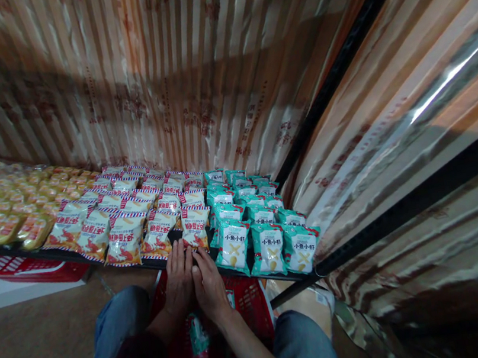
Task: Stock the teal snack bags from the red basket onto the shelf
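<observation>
My left hand (pixel 179 282) reaches to the shelf's front edge, fingers stretched out side by side, just below a white snack bag (pixel 158 233) with red print and a striped border. Close beside it, my right hand (pixel 209 282) has its fingers extended at the lower end of another such bag (pixel 194 224). Its fingertips seem to touch that bag; neither hand visibly grips anything. Teal snack bags (pixel 231 244) stand in rows to the right of my hands. More white bags (pixel 124 238) stand in rows to the left.
Yellow packaged snacks (pixel 33 229) fill the shelf's left part. A red basket (pixel 252 308) with a teal packet (pixel 198 334) inside sits under my forearms. A black shelf post (pixel 336 80) slants on the right. Striped, plastic-wrapped sheeting (pixel 187 73) hangs behind the shelf.
</observation>
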A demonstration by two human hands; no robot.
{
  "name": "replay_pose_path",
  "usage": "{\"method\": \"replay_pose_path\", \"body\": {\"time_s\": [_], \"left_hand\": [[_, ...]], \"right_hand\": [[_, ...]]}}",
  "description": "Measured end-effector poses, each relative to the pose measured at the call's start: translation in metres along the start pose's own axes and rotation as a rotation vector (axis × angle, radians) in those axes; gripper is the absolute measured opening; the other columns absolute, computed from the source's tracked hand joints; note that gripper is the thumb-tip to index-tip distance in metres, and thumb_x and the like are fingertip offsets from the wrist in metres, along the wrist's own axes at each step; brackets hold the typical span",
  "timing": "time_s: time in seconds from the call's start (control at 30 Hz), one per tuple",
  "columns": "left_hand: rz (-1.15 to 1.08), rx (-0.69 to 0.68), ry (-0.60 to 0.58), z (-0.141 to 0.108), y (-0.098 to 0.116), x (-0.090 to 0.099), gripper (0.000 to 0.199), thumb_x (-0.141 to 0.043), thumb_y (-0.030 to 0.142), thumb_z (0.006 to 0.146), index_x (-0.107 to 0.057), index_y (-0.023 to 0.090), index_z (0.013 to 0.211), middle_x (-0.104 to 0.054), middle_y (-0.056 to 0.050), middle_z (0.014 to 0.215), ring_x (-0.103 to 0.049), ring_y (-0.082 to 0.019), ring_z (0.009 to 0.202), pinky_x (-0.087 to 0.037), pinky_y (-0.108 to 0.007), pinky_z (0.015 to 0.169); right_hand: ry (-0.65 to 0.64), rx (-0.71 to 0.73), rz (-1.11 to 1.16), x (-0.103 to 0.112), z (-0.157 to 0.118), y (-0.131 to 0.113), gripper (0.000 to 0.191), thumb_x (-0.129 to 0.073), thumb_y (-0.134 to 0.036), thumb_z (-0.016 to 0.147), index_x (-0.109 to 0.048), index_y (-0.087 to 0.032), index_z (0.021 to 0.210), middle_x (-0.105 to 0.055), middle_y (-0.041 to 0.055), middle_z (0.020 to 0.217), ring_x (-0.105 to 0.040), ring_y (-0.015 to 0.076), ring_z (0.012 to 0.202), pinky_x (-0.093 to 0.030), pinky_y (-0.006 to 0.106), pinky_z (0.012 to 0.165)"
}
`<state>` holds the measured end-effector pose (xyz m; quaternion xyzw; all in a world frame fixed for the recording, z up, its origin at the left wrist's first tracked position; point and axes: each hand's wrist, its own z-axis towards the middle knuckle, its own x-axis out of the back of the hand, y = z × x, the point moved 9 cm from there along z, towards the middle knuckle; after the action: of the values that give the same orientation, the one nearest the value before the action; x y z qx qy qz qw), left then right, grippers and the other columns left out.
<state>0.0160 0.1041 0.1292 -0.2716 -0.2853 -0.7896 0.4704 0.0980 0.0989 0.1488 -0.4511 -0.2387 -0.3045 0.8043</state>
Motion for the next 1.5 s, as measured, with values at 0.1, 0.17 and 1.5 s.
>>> {"method": "replay_pose_path", "body": {"time_s": [0.1,0.17,1.5], "left_hand": [[-0.001,-0.054,-0.012,0.000,0.006,0.001,0.049,-0.025,0.021,0.094,-0.031,0.009,0.141,-0.026,-0.019,0.151,-0.013,-0.028,0.143,-0.027,-0.051,0.110],[-0.006,-0.083,-0.023,0.000,0.009,0.000,0.050,-0.024,0.022,0.095,-0.028,0.009,0.142,-0.025,-0.019,0.151,-0.012,-0.027,0.143,-0.025,-0.050,0.111],[-0.332,0.078,-0.380,-0.045,0.012,0.010,0.043,-0.039,0.011,0.087,-0.044,0.016,0.130,-0.033,-0.015,0.148,-0.017,-0.028,0.142,-0.025,-0.054,0.111]], "right_hand": [[0.032,-0.004,-0.007,0.007,0.000,0.001,0.045,-0.031,-0.035,0.096,-0.054,-0.011,0.128,-0.046,0.0162,0.140,-0.041,0.0228,0.132,-0.039,0.044,0.107],[0.057,-0.014,-0.017,0.010,0.000,0.004,0.045,-0.030,-0.034,0.096,-0.054,-0.012,0.127,-0.044,0.0164,0.141,-0.039,0.0236,0.133,-0.039,0.045,0.107],[-0.321,-0.355,-0.053,-0.005,-0.084,0.068,0.035,-0.037,-0.015,0.089,-0.063,-0.020,0.113,-0.069,0.0062,0.109,-0.064,0.0171,0.101,-0.049,0.030,0.091]]}}
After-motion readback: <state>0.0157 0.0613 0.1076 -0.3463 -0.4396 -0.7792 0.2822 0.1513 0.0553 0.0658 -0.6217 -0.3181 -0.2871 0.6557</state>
